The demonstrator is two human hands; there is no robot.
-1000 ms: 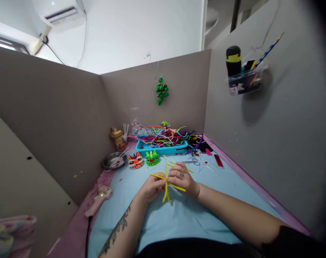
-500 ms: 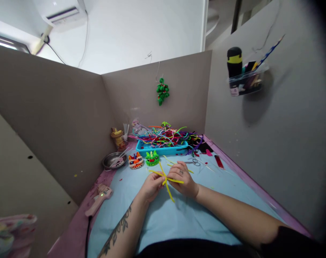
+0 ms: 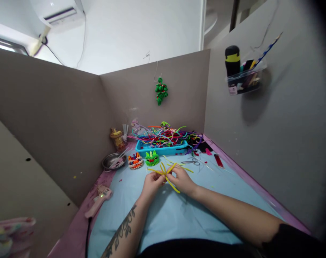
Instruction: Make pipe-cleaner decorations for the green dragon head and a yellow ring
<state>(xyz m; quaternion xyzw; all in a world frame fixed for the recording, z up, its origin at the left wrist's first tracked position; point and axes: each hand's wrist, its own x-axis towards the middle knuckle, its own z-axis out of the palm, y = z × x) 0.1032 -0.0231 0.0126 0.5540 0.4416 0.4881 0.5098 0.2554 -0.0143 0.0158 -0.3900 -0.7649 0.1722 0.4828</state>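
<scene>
Several yellow pipe cleaners (image 3: 174, 185), crossed at the middle with their ends fanned outward, are held above the blue cloth. My left hand (image 3: 154, 181) pinches them near the crossing from the left. From the right, my right hand (image 3: 182, 179) has its fingers closed on them at the same crossing, hiding part of it. Loose yellow pipe cleaners (image 3: 188, 169) lie on the cloth just beyond my hands. Past them are a green pipe-cleaner animal head (image 3: 152, 158) and an orange and white one (image 3: 135, 161).
A blue tray (image 3: 163, 150) heaped with coloured pipe cleaners stands at the back. Scissors (image 3: 194, 162) lie right of centre. At left are a metal bowl (image 3: 106, 163) and a pink glue gun (image 3: 98, 203) with its cord. Grey partitions (image 3: 152, 89) enclose the table.
The crossed pipe cleaners have turned in my hands, and several ends now point up and away. My right hand's fingers have curled in closer to the crossing.
</scene>
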